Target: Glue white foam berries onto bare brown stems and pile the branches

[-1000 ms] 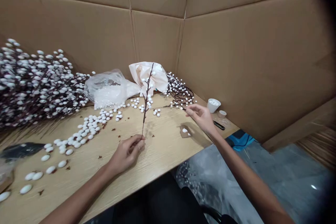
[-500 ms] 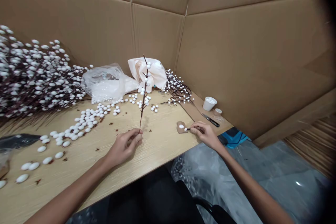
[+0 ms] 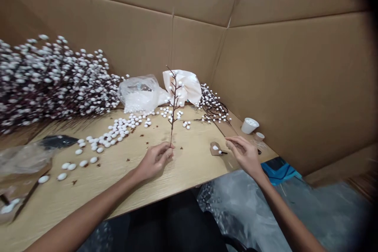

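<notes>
Wooden bench [image 3: 195, 161], near to far: left hand [image 3: 155, 161] pinching base of upright twig [image 3: 174, 106] set with white beads; right hand [image 3: 245, 155] open, fingers loosely curled, just beside white-daubed cardboard scrap [image 3: 215, 149]; loose beads [image 3: 118, 130]; heaped beaded branches [image 3: 50, 78].

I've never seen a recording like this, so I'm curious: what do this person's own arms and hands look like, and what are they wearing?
The left hand and right hand are bare, without gloves. The long, bare left forearm and right forearm show no sleeves, cables or markings. No watch or ring can be made out. A dark garment, perhaps trousers, shows below.
</notes>
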